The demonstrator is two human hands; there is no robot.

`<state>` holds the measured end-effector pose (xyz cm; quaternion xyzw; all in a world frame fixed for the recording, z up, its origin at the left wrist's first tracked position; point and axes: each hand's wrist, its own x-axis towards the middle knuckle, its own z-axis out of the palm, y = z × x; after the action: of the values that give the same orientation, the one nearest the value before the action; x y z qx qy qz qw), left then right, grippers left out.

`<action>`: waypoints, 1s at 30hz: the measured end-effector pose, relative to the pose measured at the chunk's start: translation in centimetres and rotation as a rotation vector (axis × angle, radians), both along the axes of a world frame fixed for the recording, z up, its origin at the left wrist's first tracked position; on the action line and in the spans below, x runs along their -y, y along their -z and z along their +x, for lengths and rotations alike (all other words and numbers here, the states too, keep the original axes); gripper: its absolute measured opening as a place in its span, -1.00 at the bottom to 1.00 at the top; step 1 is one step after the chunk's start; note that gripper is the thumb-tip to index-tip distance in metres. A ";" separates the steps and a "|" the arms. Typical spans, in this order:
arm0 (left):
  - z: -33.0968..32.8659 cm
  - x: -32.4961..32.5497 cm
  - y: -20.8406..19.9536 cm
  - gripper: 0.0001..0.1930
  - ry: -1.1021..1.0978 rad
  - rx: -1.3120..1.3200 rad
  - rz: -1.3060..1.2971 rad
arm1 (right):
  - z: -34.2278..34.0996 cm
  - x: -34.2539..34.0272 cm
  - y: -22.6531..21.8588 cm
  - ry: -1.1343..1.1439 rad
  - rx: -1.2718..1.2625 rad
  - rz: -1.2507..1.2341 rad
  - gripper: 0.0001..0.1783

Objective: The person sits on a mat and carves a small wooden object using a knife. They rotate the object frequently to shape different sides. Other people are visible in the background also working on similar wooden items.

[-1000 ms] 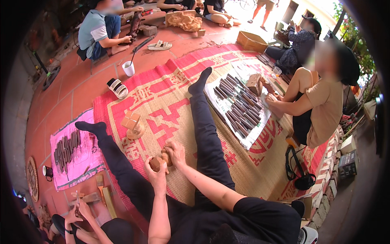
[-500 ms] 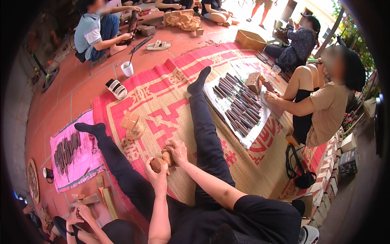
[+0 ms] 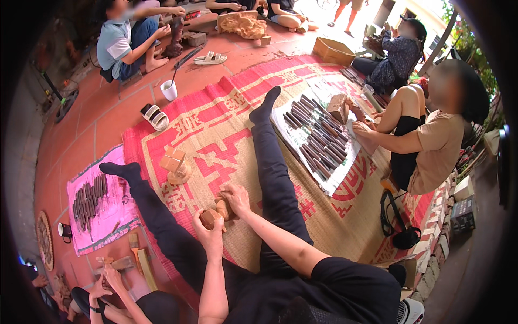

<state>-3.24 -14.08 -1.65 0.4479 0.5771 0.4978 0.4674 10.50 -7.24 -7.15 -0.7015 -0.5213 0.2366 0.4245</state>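
Between my outstretched legs I hold a small carved wooden piece [image 3: 222, 207] with a blocky end and a rounded end. My left hand [image 3: 208, 234] is closed around the blocky end. My right hand [image 3: 237, 200] is closed over the far side of the rounded end, its fingers bent against the wood. Whether a small tool or sheet lies under those fingers is hidden. Past my left knee, a similar wooden carving [image 3: 175, 161] with a squared top and a round lower part stands on the red and tan woven mat [image 3: 232, 141].
Carving tools [image 3: 318, 135] lie in rows on a white cloth right of my right foot. More tools [image 3: 89, 202] rest on a pink cloth at left, near a brush [image 3: 136, 252] and a mug [image 3: 65, 231]. People sit working around the mat; another person's hands [image 3: 108, 281] are at lower left.
My hands and the carving stay almost in place, with the right hand shifted very slightly. At upper left a person has raised a hand; the person at right has shifted their head and arm.
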 end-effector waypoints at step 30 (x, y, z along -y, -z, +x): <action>0.5 -0.2 -1.2 -0.37 -0.023 -0.062 0.023 | -2.6 3.0 -0.5 -0.114 -0.120 0.295 -0.84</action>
<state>-2.72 -13.89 -0.48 0.4616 0.5907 0.4956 0.4386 7.93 -10.27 -6.64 -0.5855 -0.5629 0.2227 0.5392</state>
